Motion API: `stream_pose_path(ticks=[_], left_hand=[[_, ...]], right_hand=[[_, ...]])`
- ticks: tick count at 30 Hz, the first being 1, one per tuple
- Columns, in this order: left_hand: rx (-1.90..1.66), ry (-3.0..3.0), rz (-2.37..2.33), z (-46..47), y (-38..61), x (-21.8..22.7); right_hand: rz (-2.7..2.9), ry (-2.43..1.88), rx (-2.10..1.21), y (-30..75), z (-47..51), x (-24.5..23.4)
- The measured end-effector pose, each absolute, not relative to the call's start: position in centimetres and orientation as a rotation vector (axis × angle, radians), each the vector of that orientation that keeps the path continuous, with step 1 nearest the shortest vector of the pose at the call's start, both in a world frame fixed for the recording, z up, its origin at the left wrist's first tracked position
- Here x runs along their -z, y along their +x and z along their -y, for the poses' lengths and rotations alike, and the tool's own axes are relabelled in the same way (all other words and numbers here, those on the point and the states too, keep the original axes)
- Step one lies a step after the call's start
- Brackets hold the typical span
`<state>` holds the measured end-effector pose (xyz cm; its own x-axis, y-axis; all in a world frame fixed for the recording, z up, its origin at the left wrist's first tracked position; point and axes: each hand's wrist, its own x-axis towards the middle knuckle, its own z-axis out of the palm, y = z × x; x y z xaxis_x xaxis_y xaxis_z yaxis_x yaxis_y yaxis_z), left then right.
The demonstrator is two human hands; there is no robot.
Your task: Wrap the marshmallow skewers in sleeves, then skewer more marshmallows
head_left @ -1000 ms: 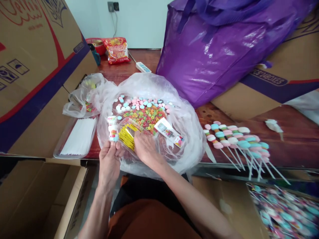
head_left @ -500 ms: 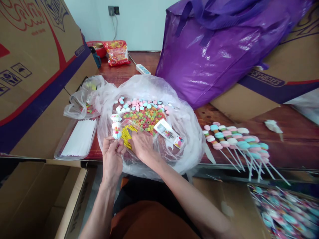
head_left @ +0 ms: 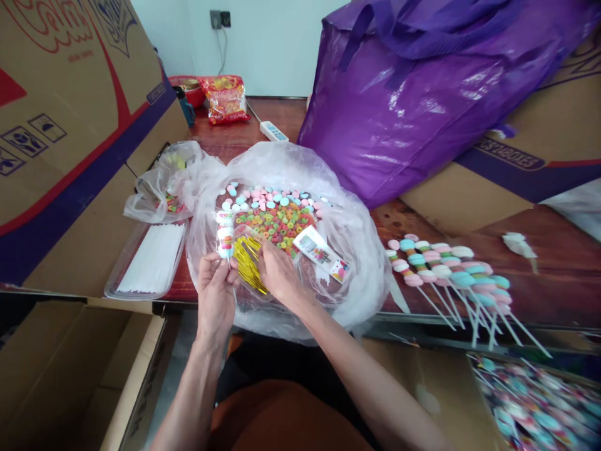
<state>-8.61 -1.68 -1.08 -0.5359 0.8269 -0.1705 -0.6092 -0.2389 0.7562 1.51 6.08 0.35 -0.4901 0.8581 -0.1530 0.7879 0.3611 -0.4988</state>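
My left hand (head_left: 216, 289) is closed on the stick of a wrapped candy skewer (head_left: 225, 234), which stands upright with pastel sweets in a clear sleeve. My right hand (head_left: 277, 270) rests fingers-down on a clear packet of gold twist ties (head_left: 248, 262), pinching at it. Both hands are over the near edge of a large clear plastic bag (head_left: 357, 250) that holds pink, blue and white marshmallow discs (head_left: 263, 194), coloured cereal rings (head_left: 277, 220) and a printed label card (head_left: 322, 252).
Several finished candy skewers (head_left: 446, 269) lie on the red-brown table at the right. A tray of white sticks (head_left: 153, 263) and a smaller bag sit at the left. Cardboard boxes flank both sides, a purple bag (head_left: 413, 94) stands behind, and a box of wrapped skewers (head_left: 535, 401) is lower right.
My left hand has raised the skewer slightly and shifted right. My right hand has moved a little up over the gold twist ties. The view has drifted slightly.
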Motion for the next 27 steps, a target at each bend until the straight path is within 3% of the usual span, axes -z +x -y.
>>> stream_pose_path(ticks=[10, 16, 27], left_hand=[[-1.834, 0.346, -1.084, 1.4, -8.2, 0.8], [-1.707, 0.373, -1.192, 1.0, -5.9, 0.6], [-1.566, 0.615, -1.092, 0.3, -1.4, 1.6]], right_hand=[[2.161, -1.361, -0.794, 4.0, -5.8, -0.3], [1.699, -1.046, -1.348, 7.5, -4.0, 0.7], [1.569, -1.142, -1.218, 9.7, -3.5, 1.3]])
